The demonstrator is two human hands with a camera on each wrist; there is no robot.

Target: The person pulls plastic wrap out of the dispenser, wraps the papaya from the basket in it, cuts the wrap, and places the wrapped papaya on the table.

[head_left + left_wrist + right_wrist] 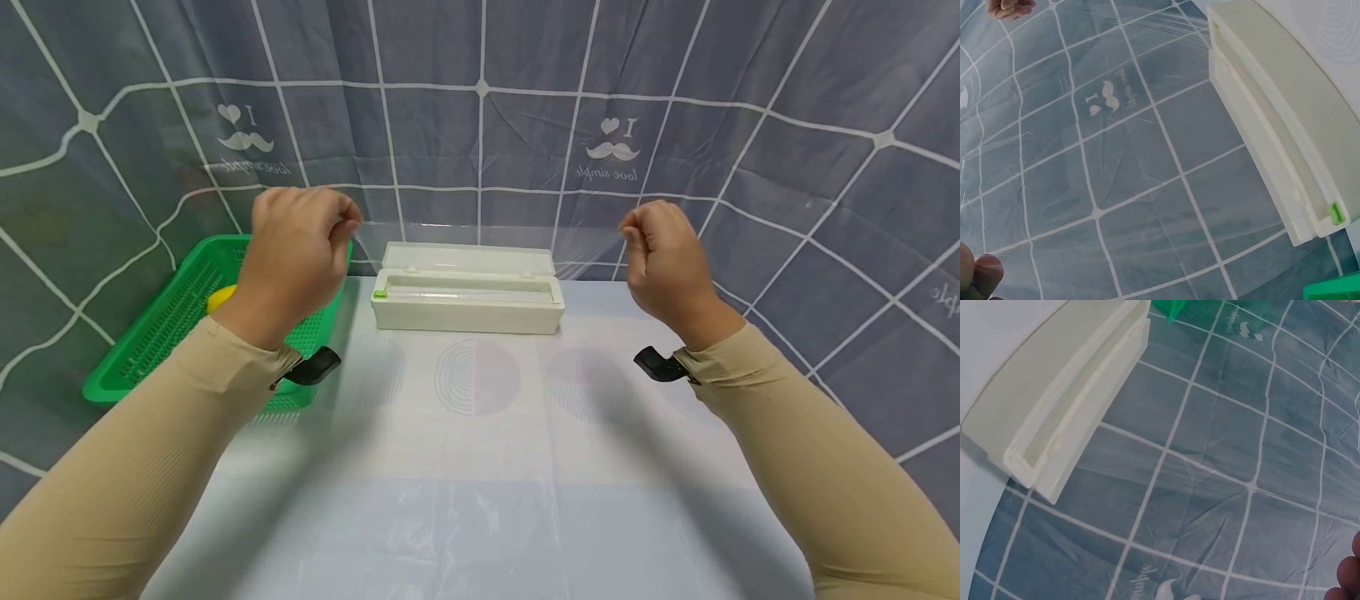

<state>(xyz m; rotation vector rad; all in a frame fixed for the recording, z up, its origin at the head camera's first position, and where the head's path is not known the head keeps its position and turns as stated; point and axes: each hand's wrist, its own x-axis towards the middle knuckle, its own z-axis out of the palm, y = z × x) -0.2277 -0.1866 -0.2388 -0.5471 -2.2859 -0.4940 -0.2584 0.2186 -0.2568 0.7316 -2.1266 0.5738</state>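
A sheet of clear plastic wrap [487, 235] is stretched in the air between both hands, above and behind a white wrap dispenser box [468, 316]. My left hand [300, 250] pinches one corner between thumb and curled fingers. The opposite corner is pinched the same way by my right hand [666, 262]. The dispenser stands on the table with its lid [467, 259] tipped back, and a small green slider [380, 293] sits at its left end. In the left wrist view, fingertips [988, 275] show at the lower left, gripping the film's edge.
At the left, behind my left forearm, stands a green basket [142, 354] with a yellow item [220, 297] in it, mostly hidden. A grey gridded curtain [525, 50] closes off the back and sides. A patterned white cloth [480, 450] covers the table.
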